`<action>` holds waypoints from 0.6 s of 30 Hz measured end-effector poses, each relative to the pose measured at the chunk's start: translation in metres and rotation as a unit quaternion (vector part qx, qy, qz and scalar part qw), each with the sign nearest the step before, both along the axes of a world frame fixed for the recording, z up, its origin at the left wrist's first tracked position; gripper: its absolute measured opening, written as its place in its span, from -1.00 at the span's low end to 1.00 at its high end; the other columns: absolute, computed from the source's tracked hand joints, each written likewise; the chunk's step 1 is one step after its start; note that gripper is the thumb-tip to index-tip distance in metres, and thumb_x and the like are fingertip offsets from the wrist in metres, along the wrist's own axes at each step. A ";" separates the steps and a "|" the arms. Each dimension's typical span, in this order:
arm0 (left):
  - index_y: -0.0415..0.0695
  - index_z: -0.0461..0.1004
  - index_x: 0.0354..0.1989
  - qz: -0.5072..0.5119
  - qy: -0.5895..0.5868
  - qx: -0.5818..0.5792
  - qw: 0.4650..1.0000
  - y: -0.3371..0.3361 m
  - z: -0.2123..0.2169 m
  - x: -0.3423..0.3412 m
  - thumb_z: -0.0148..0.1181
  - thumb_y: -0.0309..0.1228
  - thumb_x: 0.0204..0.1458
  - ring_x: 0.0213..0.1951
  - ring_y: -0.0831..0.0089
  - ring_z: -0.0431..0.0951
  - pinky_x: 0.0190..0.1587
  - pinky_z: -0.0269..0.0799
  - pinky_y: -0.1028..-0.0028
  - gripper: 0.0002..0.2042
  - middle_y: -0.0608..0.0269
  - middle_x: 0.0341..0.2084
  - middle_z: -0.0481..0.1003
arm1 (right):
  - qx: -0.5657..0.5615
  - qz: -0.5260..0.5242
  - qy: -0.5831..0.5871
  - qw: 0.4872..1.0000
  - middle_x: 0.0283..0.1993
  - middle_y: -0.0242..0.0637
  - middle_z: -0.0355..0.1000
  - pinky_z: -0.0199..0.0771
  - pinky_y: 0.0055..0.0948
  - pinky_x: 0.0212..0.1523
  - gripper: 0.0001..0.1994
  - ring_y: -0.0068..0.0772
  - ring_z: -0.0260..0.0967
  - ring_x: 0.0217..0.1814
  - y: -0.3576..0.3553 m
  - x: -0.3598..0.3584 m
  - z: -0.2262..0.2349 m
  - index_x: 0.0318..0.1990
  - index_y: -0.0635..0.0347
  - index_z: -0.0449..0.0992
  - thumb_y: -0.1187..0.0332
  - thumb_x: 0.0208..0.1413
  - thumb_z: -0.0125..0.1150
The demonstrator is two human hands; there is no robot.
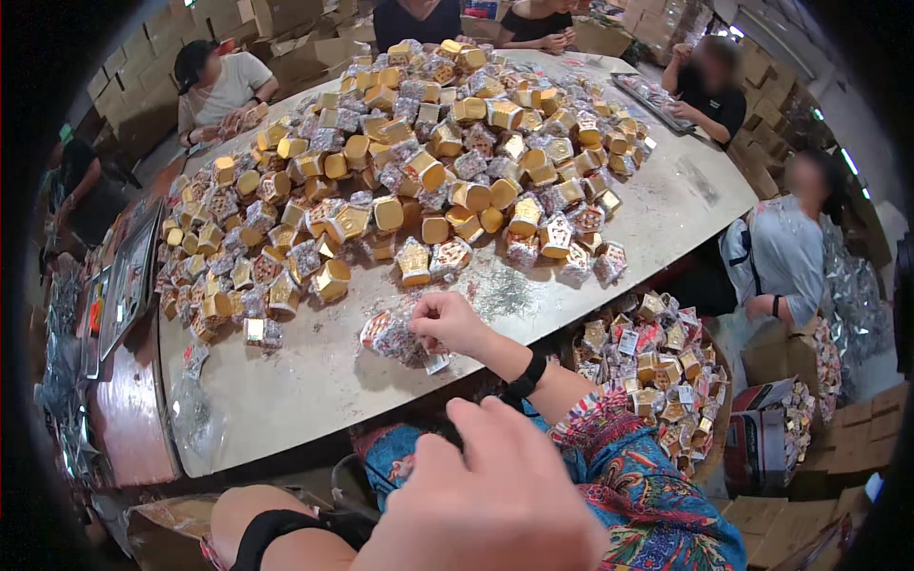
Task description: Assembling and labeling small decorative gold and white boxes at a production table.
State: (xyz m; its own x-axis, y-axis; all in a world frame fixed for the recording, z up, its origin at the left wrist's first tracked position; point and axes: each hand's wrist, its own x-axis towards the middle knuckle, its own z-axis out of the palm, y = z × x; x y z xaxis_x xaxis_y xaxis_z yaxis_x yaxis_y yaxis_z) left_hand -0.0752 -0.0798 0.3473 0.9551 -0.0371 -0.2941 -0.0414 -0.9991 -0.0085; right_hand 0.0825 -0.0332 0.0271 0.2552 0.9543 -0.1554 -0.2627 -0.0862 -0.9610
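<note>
My right hand (pixel 449 324) reaches onto the pale table (pixel 314 381) and pinches a small packet (pixel 392 338) with a red and white pattern in clear wrap. The packet lies on the table near the front edge. A black band sits on that wrist. My left hand (pixel 486 500) is close to the camera in the foreground, its back toward me and fingers curled. Anything inside it is hidden. A large heap of gold and patterned little boxes (pixel 419 162) covers the table beyond my right hand.
A round basket (pixel 716 419) full of the same little boxes stands at my right. Several other people sit around the table. Flat trays (pixel 129 276) lie at the left edge. Cardboard cartons (pixel 143 90) are stacked behind, and more on the floor at right.
</note>
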 end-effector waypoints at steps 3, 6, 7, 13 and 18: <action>-0.47 0.47 -0.57 0.026 -0.203 -0.031 0.978 0.000 -0.025 -0.002 0.18 -0.43 -0.36 -0.54 0.27 0.47 -0.62 0.37 0.51 -0.74 -0.06 -0.59 0.43 | -0.003 -0.002 -0.017 1.000 -0.63 -0.38 0.37 0.31 -0.59 -0.71 -0.89 -0.61 0.35 -0.68 0.000 0.004 -0.003 -0.50 0.29 0.41 0.48 -0.02 0.21; -0.51 0.47 -0.60 0.009 -0.250 -0.008 0.968 -0.002 -0.049 0.000 0.13 -0.50 -0.37 -0.60 0.28 0.45 -0.68 0.28 0.48 -0.77 -0.16 -0.64 0.43 | 0.003 -0.027 -0.001 1.000 -0.66 -0.39 0.35 0.23 -0.61 -0.78 -0.90 -0.65 0.30 -0.72 -0.004 0.008 -0.004 -0.51 0.24 0.41 0.49 -0.02 0.20; -0.50 0.48 -0.61 -0.026 -0.283 -0.004 0.959 0.001 -0.048 0.000 0.11 -0.53 -0.38 -0.65 0.24 0.43 -0.75 0.20 0.44 -0.80 -0.28 -0.65 0.43 | 0.005 -0.021 -0.009 1.000 -0.66 -0.39 0.35 0.23 -0.61 -0.78 -0.90 -0.64 0.30 -0.72 -0.003 0.006 -0.003 -0.50 0.25 0.41 0.48 -0.02 0.20; -0.12 0.42 -0.78 -0.085 -0.335 -0.163 0.924 0.013 -0.048 -0.004 0.21 -0.24 -0.53 -0.61 0.31 0.45 -0.49 0.41 0.34 -0.79 0.18 -0.79 0.36 | -0.010 -0.016 0.012 1.000 -0.66 -0.36 0.36 0.19 -0.60 -0.80 -0.90 -0.62 0.31 -0.72 -0.004 0.007 0.002 -0.48 0.26 0.42 0.49 -0.03 0.21; -0.15 0.42 -0.76 -0.129 -0.250 -0.299 0.912 0.025 -0.031 -0.003 0.19 -0.23 -0.46 -0.64 0.26 0.44 -0.50 0.43 0.28 -0.77 0.12 -0.75 0.39 | -0.023 0.008 0.017 1.000 -0.60 -0.30 0.39 0.28 -0.56 -0.76 -0.92 -0.55 0.37 -0.68 0.001 -0.002 0.003 -0.46 0.31 0.41 0.52 0.00 0.19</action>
